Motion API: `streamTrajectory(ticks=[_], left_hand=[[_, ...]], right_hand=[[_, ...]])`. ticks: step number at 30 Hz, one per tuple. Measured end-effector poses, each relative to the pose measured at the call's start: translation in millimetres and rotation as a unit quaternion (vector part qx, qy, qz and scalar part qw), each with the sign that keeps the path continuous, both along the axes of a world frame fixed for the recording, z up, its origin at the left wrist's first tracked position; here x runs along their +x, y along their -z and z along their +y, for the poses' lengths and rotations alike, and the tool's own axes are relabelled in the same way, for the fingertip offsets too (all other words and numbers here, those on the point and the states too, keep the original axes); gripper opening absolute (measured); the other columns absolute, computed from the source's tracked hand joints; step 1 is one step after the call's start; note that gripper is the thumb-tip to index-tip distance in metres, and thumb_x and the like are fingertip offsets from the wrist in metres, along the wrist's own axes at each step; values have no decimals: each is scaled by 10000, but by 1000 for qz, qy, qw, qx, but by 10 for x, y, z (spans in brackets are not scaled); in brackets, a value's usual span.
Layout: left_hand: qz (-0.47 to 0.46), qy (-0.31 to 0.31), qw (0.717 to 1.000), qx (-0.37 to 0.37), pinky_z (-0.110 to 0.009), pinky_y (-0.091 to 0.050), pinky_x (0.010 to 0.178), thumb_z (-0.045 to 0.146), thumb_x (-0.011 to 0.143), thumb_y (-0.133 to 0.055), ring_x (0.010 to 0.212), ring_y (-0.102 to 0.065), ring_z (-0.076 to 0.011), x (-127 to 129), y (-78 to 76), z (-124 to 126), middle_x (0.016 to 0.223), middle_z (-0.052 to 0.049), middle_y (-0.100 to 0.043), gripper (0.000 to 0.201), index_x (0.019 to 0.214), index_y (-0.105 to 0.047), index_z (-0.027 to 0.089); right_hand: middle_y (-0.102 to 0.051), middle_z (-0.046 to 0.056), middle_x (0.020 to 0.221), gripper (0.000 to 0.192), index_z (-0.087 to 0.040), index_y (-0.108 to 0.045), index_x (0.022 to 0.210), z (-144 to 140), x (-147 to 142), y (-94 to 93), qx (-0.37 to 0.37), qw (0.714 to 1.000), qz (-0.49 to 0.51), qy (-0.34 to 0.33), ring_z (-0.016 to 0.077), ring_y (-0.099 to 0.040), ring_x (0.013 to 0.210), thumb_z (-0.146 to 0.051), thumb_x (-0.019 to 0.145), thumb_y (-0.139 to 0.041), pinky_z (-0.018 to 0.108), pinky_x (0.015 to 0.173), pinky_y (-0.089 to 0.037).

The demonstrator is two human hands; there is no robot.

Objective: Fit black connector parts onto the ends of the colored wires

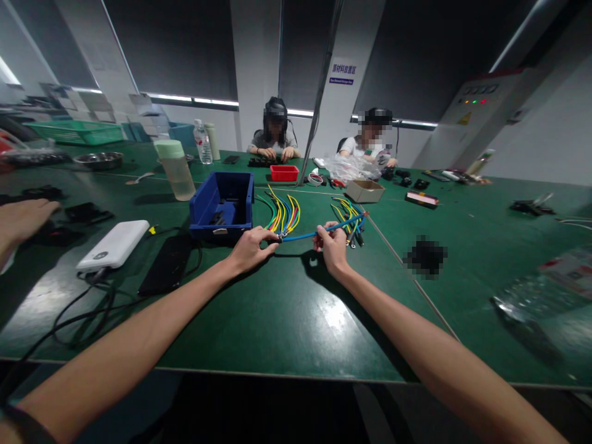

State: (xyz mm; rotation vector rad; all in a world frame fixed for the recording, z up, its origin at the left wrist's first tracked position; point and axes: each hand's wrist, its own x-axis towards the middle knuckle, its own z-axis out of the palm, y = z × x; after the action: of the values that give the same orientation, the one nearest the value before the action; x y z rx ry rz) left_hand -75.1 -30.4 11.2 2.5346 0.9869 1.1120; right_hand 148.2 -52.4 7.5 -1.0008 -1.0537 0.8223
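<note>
Thin blue insulated wire [300, 235]: stretched above green table [287, 320], left hand [250, 246] pinching one end, right hand [330, 243] the other; beside fanned multicoloured wire bundle [282, 216]. Risk: snagging neighbouring leads, scattering them

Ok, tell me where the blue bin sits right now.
In the head view the blue bin sits left of centre on the green table, beyond the left hand, beside the coloured wires.
</note>
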Motion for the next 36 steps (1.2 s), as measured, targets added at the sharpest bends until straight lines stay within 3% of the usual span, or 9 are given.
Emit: streamTrajectory(ticks=[20, 36], left_hand=[[-10, 4, 1000, -6, -324, -490, 770, 263, 812, -591, 812, -630, -188, -10, 6, 9, 876, -54, -698, 154, 907, -682, 182], [-27, 14, 997, -67, -260, -472, 619, 304, 831, -561, 690, -622, -155, 0, -18, -7, 881, -49, -712, 211, 921, -689, 163]], right_hand=[[-550, -60, 525, 278, -211, -440, 791, 75, 35, 71, -21, 999, -34, -4, 90, -473, 369, -413, 751, -627, 185, 340, -327], [-571, -47, 596, 305, -204, -462, 802, 103, 65, 94, -29, 999, -30, -10, 92, -515, 398, -415, 712, -663, 179, 327, -348]])
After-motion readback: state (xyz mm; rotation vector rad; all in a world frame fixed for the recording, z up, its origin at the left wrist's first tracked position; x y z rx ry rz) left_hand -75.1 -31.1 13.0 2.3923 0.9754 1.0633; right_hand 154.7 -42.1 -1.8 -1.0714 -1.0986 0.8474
